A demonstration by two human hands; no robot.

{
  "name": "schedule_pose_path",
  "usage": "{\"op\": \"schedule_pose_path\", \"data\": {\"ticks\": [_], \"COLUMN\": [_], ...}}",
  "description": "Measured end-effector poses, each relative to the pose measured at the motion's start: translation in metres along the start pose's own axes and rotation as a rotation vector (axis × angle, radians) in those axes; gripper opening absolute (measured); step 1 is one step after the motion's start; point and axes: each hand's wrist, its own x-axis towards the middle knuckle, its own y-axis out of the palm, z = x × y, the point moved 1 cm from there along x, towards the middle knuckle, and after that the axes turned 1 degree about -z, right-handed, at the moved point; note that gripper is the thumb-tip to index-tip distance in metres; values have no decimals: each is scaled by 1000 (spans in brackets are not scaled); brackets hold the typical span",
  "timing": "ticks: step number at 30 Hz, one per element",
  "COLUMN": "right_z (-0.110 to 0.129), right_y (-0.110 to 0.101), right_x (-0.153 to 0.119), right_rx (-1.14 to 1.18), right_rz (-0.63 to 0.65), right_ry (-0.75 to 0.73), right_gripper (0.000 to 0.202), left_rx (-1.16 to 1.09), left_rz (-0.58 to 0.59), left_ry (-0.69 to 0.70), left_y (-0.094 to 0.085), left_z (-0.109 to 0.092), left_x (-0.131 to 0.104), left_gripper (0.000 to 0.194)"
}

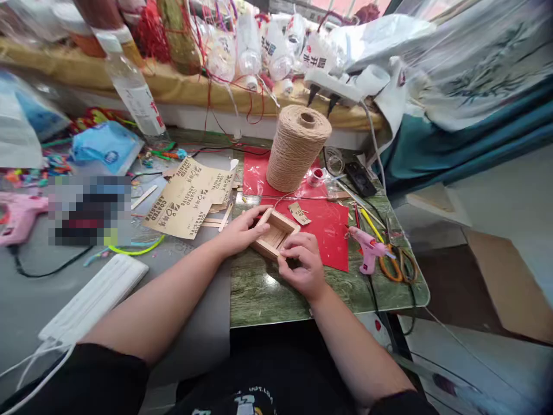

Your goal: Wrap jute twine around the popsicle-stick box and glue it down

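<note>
A small open wooden box (273, 235) rests at the front middle of the green table, between both hands. My left hand (242, 231) grips its left side, fingers over the far left edge and thumb across the near rim. On the right, my right hand (302, 262) has its fingers closed at the box's near right corner. A thin strand runs from the box's far edge toward a big spool of twine (298, 148) behind it. Just beyond the box lies a scrap of sandpaper (299, 213) on a red sheet (330, 233).
Sandpaper sheets (190, 199) and wooden sticks lie left of the box. To the right are a pink glue gun (368, 248) with a cord and orange-handled scissors (391, 268). A white power strip (95, 297) lies at the left; a clear bottle (137, 98) stands behind.
</note>
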Motion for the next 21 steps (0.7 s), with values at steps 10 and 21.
{"op": "schedule_pose_path", "data": {"ticks": [10, 21], "right_z": [-2, -1], "right_y": [4, 10], "right_x": [-6, -9], "right_rx": [-88, -166], "right_rz": [36, 39], "right_ry": [-36, -132], "right_gripper": [29, 33], "left_rx": [121, 34], "left_rz": [12, 7], "left_ry": [42, 71], "left_y": [-2, -1], "left_z": [-9, -2], "left_x": [-3, -2], "left_gripper": [69, 66]}}
